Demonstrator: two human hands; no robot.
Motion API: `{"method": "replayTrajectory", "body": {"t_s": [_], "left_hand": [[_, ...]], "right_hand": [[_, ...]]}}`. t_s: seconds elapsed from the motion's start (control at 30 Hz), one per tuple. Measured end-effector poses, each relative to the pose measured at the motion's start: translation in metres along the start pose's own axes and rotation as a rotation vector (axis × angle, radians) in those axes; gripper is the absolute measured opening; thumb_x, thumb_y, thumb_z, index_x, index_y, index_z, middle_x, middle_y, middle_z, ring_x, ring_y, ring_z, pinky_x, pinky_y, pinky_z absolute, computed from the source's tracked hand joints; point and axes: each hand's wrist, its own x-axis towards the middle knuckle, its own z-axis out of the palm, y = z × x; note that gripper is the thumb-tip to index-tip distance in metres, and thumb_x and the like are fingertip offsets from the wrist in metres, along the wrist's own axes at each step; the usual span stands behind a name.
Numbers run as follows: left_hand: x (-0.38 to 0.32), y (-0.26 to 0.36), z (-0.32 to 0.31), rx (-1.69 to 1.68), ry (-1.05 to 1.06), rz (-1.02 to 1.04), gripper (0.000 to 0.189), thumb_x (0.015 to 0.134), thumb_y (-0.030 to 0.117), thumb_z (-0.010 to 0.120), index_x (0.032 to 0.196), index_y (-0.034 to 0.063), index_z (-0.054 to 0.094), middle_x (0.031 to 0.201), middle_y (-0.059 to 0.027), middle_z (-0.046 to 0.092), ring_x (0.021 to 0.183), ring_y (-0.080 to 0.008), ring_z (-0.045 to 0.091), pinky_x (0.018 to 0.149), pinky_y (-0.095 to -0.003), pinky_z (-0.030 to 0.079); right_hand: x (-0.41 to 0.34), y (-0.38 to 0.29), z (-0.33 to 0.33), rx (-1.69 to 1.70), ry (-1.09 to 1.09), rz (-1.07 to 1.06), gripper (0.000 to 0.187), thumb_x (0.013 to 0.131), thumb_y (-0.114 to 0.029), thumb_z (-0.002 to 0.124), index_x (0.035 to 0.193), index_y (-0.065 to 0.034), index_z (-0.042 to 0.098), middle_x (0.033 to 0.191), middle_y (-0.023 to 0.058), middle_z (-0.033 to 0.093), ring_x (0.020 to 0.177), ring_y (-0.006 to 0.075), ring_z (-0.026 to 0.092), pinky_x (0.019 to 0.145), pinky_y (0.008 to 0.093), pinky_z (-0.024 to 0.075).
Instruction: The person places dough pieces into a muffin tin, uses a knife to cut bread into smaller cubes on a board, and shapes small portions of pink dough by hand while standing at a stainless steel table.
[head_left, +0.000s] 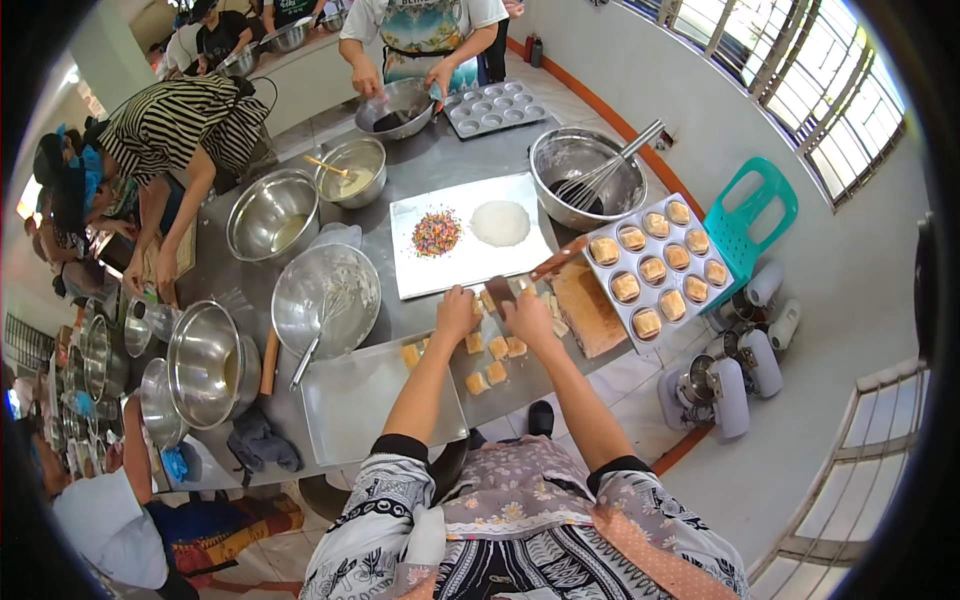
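Observation:
My left hand (456, 316) pinches a small golden cake square (477, 306) on the steel table, beside the white board. Close by on its right, my right hand (527, 321) is closed on a flat-bladed tool (498, 289), its grip mostly hidden by the fingers. Several cut cake squares (496, 348) lie between my forearms. A larger brown-topped cake slab (591, 307) sits to the right of my right hand, with pale trimmings (556, 315) along its edge. Beyond the hands, a wooden handle (559, 258) slants across the board's corner; its other end is hidden.
A muffin tin (637, 300) filled with cake squares overlaps the slab. Coloured sprinkles (436, 233) and a white granular heap (501, 223) lie on the board (420, 281). A flat tray (375, 420), whisk bowls (326, 289) (589, 161) and a co-worker's mixing bowl (397, 109) surround them.

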Motion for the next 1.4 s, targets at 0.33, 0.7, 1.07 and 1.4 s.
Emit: {"method": "replayTrajectory", "body": {"t_s": [0.33,0.7,1.07,1.4], "left_hand": [[-0.001,0.008,-0.012,-0.108,0.068,0.143,0.067,0.058,0.027,0.081,0.114,0.0033,0.052,0.111,-0.0129,0.052,0.101,-0.0328,0.051,0.082,-0.0435,0.045],[0.012,0.024,0.015,-0.088,0.132,0.213,0.046,0.061,0.016,0.078,0.097,0.0022,0.053,0.097,-0.0142,0.055,0.093,-0.034,0.053,0.077,-0.043,0.046],[0.012,0.027,0.014,-0.1,0.137,0.211,0.044,0.06,0.016,0.078,0.095,0.0038,0.053,0.093,-0.014,0.054,0.092,-0.0333,0.052,0.074,-0.0434,0.045],[0.003,0.02,0.005,-0.208,0.115,0.186,0.066,0.06,0.019,0.079,0.115,-0.0015,0.05,0.107,-0.0166,0.053,0.102,-0.0347,0.05,0.086,-0.0399,0.043]], "right_hand": [[-0.018,0.012,-0.049,0.067,0.286,-0.028,0.037,0.079,-0.025,0.063,0.057,0.0042,0.057,0.055,0.0234,0.054,0.056,0.0402,0.056,0.055,0.0471,0.0431],[-0.023,0.0,-0.029,0.038,0.297,-0.026,0.029,0.074,-0.021,0.066,0.063,0.0035,0.055,0.067,0.0218,0.056,0.063,0.0391,0.055,0.057,0.0471,0.0416],[-0.011,0.003,-0.016,0.557,0.345,-0.081,0.012,0.088,-0.005,0.057,0.097,0.0012,0.062,0.077,0.0004,0.061,0.065,0.0042,0.05,0.057,0.0236,0.041],[0.006,-0.004,-0.024,1.015,0.271,0.225,0.028,0.095,-0.02,0.046,0.086,0.0019,0.061,0.091,0.0115,0.066,0.086,0.0151,0.059,0.077,0.0278,0.0439]]}}
